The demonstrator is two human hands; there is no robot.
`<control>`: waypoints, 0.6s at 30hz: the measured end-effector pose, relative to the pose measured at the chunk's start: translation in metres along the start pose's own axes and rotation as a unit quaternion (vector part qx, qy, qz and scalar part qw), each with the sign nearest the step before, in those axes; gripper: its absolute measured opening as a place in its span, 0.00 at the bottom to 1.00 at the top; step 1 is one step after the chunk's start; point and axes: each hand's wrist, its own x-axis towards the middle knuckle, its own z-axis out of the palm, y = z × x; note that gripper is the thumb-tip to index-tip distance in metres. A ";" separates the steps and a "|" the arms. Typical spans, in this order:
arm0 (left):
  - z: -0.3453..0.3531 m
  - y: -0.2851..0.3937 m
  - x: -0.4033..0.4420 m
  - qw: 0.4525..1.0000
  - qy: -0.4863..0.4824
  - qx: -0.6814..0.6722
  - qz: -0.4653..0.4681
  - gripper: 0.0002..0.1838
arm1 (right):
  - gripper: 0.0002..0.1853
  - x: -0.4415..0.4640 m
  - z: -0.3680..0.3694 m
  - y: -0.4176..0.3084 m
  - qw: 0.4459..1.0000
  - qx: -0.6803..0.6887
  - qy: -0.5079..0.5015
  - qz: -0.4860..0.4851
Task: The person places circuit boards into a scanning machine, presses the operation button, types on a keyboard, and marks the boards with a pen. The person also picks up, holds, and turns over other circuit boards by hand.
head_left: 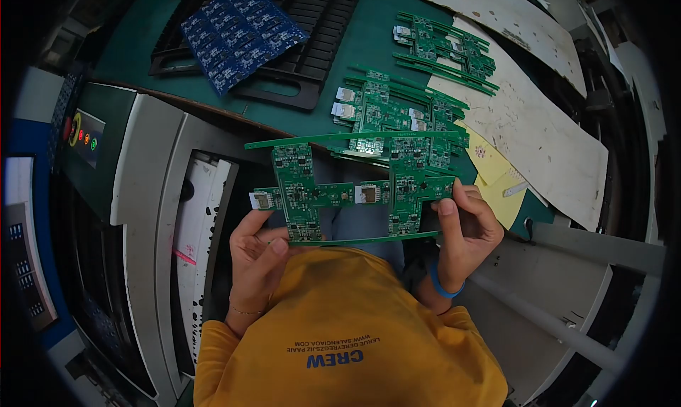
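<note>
A person in a yellow shirt held a green PCB panel over the lap, just off the bench edge. The L hand gripped it near its lower L corner, thumb on the near face; the R hand pinched its R end btwn thumb and fingers. Uneven pull or twist could have cracked the thin rails; a thumb pressed on small parts might have knocked one loose, and a slip of either grip would prob. have dropped the panel. The near pile of green boards lay right behind the top rail in view (contact couldn't be judged), so a careless lift might have bumped it.

Count: 2 hands; 1 panel w/ 2 rails, 2 cross-shaped boards and 2 white-tabbed connectors; 2 piles, near and far, each too overlapped to tally; 1 blue PCB sheet on black racks, no. unclear; 2 pale sheets; 1 blue wristband, R wrist.
</note>
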 end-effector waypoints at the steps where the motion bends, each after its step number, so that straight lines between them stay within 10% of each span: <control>1: 0.000 0.000 0.000 1.000 0.002 0.001 0.001 0.23 | 0.11 0.000 0.001 0.000 1.000 -0.004 0.004 0.004; 18: -0.008 -0.003 -0.008 1.000 -0.018 0.021 0.014 0.28 | 0.11 0.004 0.007 0.008 0.999 -0.021 0.003 0.027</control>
